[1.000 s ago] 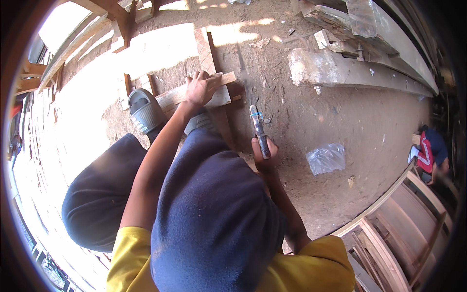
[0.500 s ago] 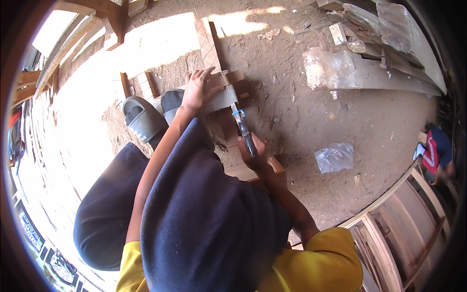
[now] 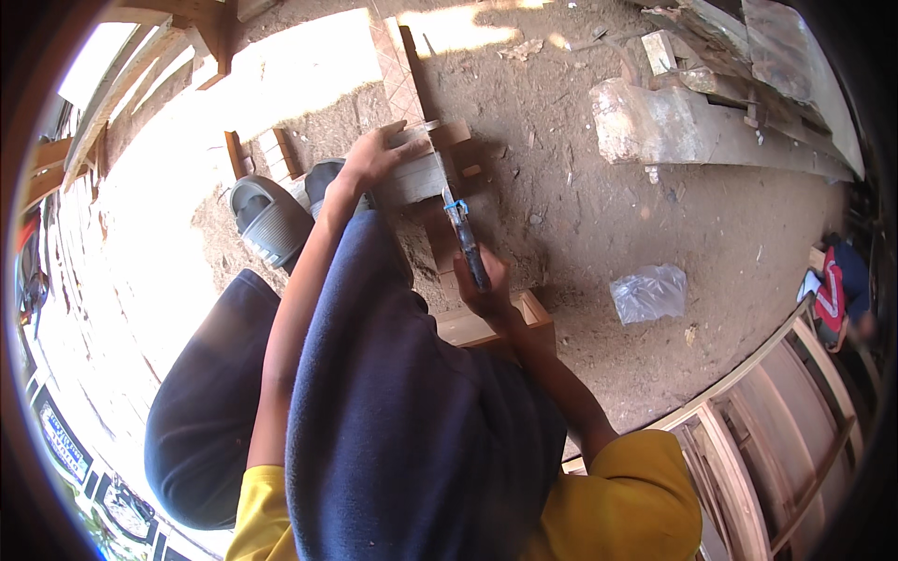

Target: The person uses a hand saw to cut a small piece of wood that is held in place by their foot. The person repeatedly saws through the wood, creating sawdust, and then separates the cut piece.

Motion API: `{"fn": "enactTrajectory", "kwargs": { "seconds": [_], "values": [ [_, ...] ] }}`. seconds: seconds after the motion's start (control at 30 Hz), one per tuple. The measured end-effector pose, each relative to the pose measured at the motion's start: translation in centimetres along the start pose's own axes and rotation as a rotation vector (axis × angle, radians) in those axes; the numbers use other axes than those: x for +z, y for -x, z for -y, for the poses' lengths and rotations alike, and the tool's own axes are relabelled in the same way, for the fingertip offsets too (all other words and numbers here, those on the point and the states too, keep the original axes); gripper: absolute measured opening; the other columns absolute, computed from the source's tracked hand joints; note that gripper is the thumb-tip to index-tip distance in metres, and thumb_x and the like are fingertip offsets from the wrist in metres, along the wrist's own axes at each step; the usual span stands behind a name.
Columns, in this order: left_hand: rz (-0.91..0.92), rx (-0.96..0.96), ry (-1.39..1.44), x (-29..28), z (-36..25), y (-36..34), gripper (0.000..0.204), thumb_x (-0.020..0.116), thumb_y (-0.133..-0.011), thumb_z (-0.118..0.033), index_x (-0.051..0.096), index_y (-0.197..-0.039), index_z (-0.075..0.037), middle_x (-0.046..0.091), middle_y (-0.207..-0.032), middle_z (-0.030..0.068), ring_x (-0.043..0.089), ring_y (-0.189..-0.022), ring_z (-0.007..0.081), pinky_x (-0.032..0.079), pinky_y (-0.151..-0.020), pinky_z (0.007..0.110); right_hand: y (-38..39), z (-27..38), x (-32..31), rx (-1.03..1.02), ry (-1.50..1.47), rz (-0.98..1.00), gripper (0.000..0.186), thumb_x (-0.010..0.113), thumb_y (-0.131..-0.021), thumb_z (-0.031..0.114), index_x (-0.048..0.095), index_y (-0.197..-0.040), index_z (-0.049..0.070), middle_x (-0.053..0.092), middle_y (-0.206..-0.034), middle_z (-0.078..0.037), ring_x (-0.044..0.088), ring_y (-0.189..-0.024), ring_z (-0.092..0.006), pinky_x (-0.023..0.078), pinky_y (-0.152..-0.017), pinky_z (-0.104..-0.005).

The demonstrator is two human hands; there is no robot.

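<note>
My right hand (image 3: 485, 280) is wrapped around the dark handle of a handsaw (image 3: 474, 265), which has a blue band near the blade. The narrow blade points away from me and lies across a short wooden board (image 3: 453, 134). Left of the blade, my left hand (image 3: 372, 161) grips this board, its fingers reaching close to the blade. A pale grey wooden block (image 3: 410, 184) lies under the board, close to my sandalled foot (image 3: 271, 217). Beyond them a long plank with marked lines (image 3: 398, 75) stretches away over the ground. My left fingertips are partly indistinct.
A wooden box frame (image 3: 533, 313) sits below my right wrist. On the dirt at right lies a clear plastic bag (image 3: 648, 293). Weathered boards (image 3: 692, 126) are piled far right, and slatted wooden furniture (image 3: 739, 458) stands near right. A person (image 3: 835, 290) is at the right edge.
My right hand has moved slightly away from me with the saw. My left fingers, spread and raised before, now lie lower against the board. The whole view has shifted a little.
</note>
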State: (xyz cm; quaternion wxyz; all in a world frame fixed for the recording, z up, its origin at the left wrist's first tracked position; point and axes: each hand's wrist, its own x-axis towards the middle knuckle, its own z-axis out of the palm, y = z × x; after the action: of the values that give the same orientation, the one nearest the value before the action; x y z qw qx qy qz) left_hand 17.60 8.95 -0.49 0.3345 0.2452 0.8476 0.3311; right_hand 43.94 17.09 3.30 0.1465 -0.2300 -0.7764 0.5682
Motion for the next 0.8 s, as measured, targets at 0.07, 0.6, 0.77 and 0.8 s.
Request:
{"fn": "enactTrajectory", "kwargs": {
  "seconds": [0.07, 0.6, 0.77, 0.8],
  "values": [
    [0.042, -0.030, -0.042, 0.1, -0.2, -0.5, 0.074, 0.065, -0.078, -0.056, 0.055, -0.127, -0.003, 0.061, -0.117, 0.0225, 0.058, -0.112, 0.0322, 0.043, -0.097, 0.038, -0.1, 0.7, 0.0, 0.042, -0.026, 0.004, 0.016, 0.059, -0.087, 0.009, 0.052, -0.075, 0.002, 0.048, -0.060, -0.008, 0.048, -0.050, -0.0174, 0.040, -0.048, -0.0330],
    [0.076, -0.074, 0.076, 0.4, 0.7, -1.6, 0.056, 0.071, -0.076, -0.048, 0.066, -0.114, -0.006, 0.067, -0.106, 0.0179, 0.064, -0.102, 0.0302, 0.048, -0.090, 0.039, -0.5, 1.5, -0.6, -0.058, 0.136, 0.084, 0.016, 0.060, -0.086, 0.007, 0.051, -0.074, 0.001, 0.048, -0.058, -0.010, 0.052, -0.047, -0.0235, 0.040, -0.045, -0.0353],
    [0.051, -0.095, 0.058, 0.6, 0.3, -1.6, 0.051, 0.072, -0.076, -0.044, 0.068, -0.111, -0.008, 0.069, -0.102, 0.0160, 0.065, -0.099, 0.0291, 0.049, -0.088, 0.038, 1.4, 1.6, -1.5, -0.100, 0.123, 0.075, 0.015, 0.060, -0.086, 0.006, 0.051, -0.074, 0.001, 0.048, -0.059, -0.010, 0.051, -0.047, -0.0222, 0.039, -0.045, -0.0342],
    [0.061, -0.105, 0.076, 0.5, 0.0, -1.7, 0.050, 0.072, -0.076, -0.044, 0.068, -0.111, -0.008, 0.069, -0.102, 0.0158, 0.065, -0.098, 0.0287, 0.049, -0.088, 0.038, 1.2, 1.6, -1.4, -0.060, 0.089, 0.064, 0.015, 0.059, -0.087, 0.006, 0.051, -0.075, 0.001, 0.048, -0.059, -0.010, 0.051, -0.047, -0.0223, 0.039, -0.045, -0.0344]
  ]
}}
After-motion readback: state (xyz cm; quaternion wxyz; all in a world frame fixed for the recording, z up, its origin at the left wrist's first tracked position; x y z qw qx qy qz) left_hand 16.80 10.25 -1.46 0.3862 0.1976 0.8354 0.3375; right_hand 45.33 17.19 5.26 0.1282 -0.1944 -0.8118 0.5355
